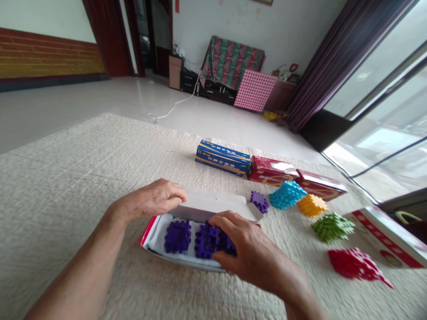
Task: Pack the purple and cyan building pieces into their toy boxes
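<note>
Closest in, the right hand [233,242] reaches down into an open box [147,231] on a cream quilted cover [80,151]. It is half open and curved, fingers at the far side and thumb at the near side of the purple blocks [211,240] under it; whether it grips them cannot be told. These blocks lie on the box's pale lining, directly beneath the palm and just left of it, partly hidden. Another flat purple block [178,236] sits left of them in the same box, apart from the right hand and nearer the wearer than the left hand [163,198]. The left hand has its fingers bent, their tips at the left end of the raised white lid [213,202]; how firmly they pinch it cannot be told.

To the right of the box, well apart from both hands, are red pieces [358,263], a white-and-red box [390,240], then green [333,227], yellow [312,205] and light-blue stacks [287,194]. A loose purple piece [259,202] lies just beyond the lid's right end. Farther off, a blue box [223,158] and two red boxes [273,170] form a row. Beyond the cover, a white cable [176,103] crosses the pale floor [133,100] toward a dark cabinet [213,91] with a checked cloth [256,90].
</note>
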{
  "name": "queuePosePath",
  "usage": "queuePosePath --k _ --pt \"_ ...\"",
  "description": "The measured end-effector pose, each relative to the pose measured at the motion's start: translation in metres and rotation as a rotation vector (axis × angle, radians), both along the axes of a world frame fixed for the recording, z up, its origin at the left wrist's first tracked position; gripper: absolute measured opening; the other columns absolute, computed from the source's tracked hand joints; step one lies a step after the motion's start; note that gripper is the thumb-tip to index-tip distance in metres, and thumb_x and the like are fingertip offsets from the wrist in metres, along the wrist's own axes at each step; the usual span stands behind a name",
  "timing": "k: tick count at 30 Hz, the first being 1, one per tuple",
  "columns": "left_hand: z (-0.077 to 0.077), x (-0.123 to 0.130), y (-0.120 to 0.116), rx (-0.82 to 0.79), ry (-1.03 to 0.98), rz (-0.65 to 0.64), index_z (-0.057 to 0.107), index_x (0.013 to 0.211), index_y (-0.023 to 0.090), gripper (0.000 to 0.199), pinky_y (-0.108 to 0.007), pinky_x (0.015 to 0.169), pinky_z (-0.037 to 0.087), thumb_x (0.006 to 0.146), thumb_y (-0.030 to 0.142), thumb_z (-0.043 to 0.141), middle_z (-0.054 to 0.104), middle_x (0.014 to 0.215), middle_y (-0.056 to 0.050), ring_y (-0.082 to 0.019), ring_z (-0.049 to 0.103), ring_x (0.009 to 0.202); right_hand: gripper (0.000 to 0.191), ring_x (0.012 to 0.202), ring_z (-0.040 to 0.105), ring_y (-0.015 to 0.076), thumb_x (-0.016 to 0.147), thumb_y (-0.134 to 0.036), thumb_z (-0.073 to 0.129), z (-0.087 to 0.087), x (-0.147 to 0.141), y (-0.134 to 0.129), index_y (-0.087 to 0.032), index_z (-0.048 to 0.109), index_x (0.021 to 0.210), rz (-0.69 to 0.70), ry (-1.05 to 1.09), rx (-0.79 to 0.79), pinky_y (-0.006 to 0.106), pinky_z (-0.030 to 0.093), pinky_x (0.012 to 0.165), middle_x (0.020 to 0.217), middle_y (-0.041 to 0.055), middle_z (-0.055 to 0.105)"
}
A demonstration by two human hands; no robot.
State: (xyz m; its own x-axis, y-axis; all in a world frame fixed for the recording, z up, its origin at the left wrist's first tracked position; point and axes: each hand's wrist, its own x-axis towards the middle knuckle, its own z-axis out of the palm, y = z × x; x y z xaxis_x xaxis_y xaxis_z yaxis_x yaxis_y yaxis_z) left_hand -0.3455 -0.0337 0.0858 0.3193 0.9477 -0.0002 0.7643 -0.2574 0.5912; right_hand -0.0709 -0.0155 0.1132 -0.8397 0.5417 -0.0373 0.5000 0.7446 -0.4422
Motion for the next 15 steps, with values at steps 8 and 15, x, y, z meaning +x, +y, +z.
queuePosePath --k 8,15 --pt "-0.004 -0.001 0.000 0.025 0.010 -0.005 0.072 0.087 0.020 0.029 -0.022 0.071 0.038 0.078 0.021 0.045 0.071 0.081 0.000 -0.013 0.060 0.076 0.047 0.107 0.057 0.0220 0.075 -0.023 0.070 -0.024 -0.032 -0.013 -0.019 0.053 0.119 0.068 0.157 0.027 0.038 0.047 0.094 0.117 0.0067 0.061" --pt "0.002 0.002 -0.002 0.015 -0.004 0.004 0.072 0.084 0.019 0.029 -0.023 0.071 0.039 0.077 0.019 0.044 0.070 0.079 0.000 -0.014 0.060 0.075 0.044 0.104 0.059 0.0237 0.075 -0.024 0.071 -0.026 -0.041 -0.013 -0.020 0.054 0.115 0.031 0.119 0.043 0.040 0.048 0.091 0.117 0.0077 0.061"
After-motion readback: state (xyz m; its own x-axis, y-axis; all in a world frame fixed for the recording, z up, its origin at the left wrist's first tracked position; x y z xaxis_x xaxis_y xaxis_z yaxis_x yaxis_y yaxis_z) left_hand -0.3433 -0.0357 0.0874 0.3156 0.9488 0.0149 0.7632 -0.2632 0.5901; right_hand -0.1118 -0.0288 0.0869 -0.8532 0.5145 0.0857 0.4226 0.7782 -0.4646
